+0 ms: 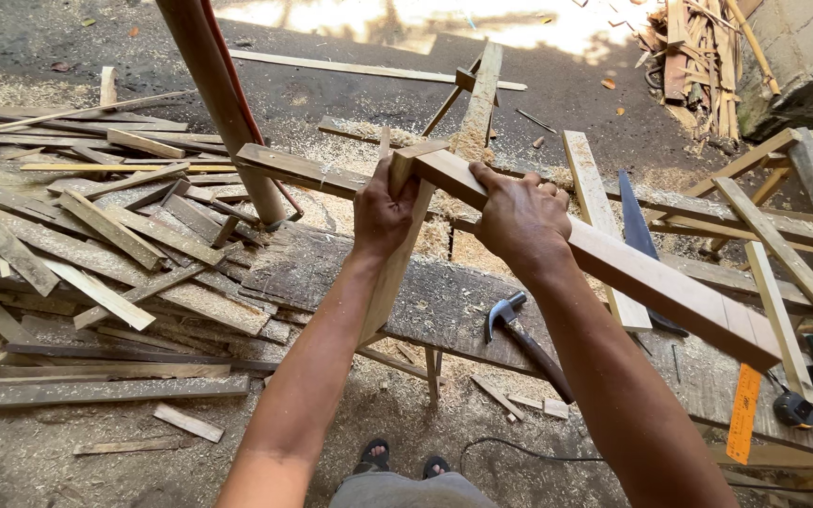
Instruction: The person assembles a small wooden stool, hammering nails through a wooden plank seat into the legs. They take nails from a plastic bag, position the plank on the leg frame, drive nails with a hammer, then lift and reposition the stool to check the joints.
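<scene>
Soft, shaded daylight fills most of the frame; harsh sun blows out the ground at the upper centre. Focus is sharp throughout, with wide-angle stretching at the edges.

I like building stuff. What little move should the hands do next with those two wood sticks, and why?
Probably nudge the upright stick flush under the long stick's end. The left hand grips their corner and the right hand presses the long stick down, but the ends look uneven. The hammer lies untouched on the bench.
</scene>
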`<move>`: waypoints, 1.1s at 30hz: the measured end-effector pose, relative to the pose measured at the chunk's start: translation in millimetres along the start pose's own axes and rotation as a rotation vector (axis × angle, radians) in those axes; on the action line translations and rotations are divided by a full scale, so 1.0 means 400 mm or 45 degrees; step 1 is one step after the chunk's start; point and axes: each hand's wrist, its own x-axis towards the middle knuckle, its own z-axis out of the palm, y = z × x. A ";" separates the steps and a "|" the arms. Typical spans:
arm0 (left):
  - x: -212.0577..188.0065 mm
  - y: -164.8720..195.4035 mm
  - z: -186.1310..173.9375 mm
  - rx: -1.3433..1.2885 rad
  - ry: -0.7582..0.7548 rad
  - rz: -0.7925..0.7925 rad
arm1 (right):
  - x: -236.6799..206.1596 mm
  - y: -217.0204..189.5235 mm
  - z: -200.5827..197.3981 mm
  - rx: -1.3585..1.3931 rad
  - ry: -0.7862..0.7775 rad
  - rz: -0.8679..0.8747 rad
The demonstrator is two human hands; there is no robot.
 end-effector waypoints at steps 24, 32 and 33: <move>-0.061 0.041 -0.032 -0.123 -0.251 -0.430 | -0.037 0.040 0.030 0.005 0.086 -0.062; -0.194 0.038 -0.015 -0.342 -0.900 -0.476 | -0.048 0.244 0.144 0.422 0.047 0.126; -0.206 0.050 0.006 -0.344 -0.889 -0.455 | -0.054 0.278 0.179 0.490 0.071 0.128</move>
